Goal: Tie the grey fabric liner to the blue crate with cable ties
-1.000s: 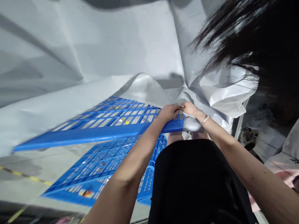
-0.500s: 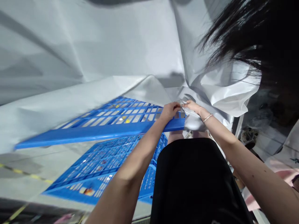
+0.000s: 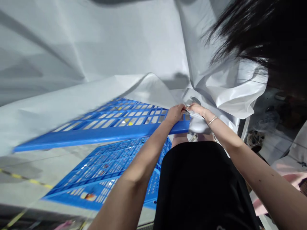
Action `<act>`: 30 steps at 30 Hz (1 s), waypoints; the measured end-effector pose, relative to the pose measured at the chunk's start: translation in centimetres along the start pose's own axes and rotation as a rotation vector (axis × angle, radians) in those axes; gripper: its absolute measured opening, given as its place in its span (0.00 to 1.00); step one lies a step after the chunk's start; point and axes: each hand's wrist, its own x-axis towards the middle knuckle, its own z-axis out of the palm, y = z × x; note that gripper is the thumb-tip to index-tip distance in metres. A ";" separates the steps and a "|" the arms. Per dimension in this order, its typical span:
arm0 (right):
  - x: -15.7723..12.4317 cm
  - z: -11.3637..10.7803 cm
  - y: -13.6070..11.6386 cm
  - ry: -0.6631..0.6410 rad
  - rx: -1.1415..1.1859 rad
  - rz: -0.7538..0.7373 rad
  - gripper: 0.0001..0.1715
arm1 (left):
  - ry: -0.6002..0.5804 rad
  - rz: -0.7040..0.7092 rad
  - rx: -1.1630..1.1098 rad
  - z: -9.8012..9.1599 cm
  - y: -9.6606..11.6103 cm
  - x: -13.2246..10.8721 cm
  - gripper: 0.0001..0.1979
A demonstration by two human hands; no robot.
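A large white plastic-like sheet [image 3: 134, 41] fills the upper view and drapes over a blue slatted plastic grid [image 3: 112, 131]. At the grid's right end, my left hand [image 3: 177, 113] is closed in a pinch, its wrist over the blue edge; what lies between its fingertips is too small to make out. My right hand [image 3: 198, 109], with a thin bracelet at the wrist, is closed on a gathered fold of the sheet. The fingertips of both hands nearly meet above the grid's corner.
Below on the pale floor [image 3: 14, 182] stands a blue perforated crate [image 3: 96, 166]. Yellow-black tape [image 3: 26, 179] runs along the floor at left. Another person's dark hair [image 3: 271, 35] hangs into the upper right. Blurred items and pinkish fabric [image 3: 283, 172] are at right.
My fingertips have shifted slightly where they meet at the sheet. The sheet's raised fold to the left sits a little higher. Otherwise the hands and grid stay almost in place.
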 end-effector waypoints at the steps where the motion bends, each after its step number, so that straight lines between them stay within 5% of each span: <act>1: -0.6 0.1 -0.2 0.001 0.020 0.001 0.06 | -0.019 0.020 0.011 -0.2 -0.1 -0.1 0.14; 8: -1.6 0.1 -0.5 -0.017 0.108 0.009 0.08 | -0.115 0.038 0.262 -0.9 1.4 -1.0 0.19; 14: 1.2 0.6 0.1 -0.003 -0.188 0.007 0.08 | -0.175 0.081 0.400 -0.9 2.8 -0.7 0.18; 21: 0.4 1.2 -0.5 0.067 -0.547 -0.171 0.18 | -0.078 0.022 0.382 -1.3 2.8 -1.1 0.19; 26: -0.3 1.5 -0.7 0.072 -0.719 -0.195 0.18 | -0.091 0.135 0.376 -1.3 2.7 -1.1 0.19; 30: 0.3 1.4 -0.4 0.051 -0.623 -0.261 0.15 | 0.103 -0.134 0.134 -0.7 2.1 -0.9 0.16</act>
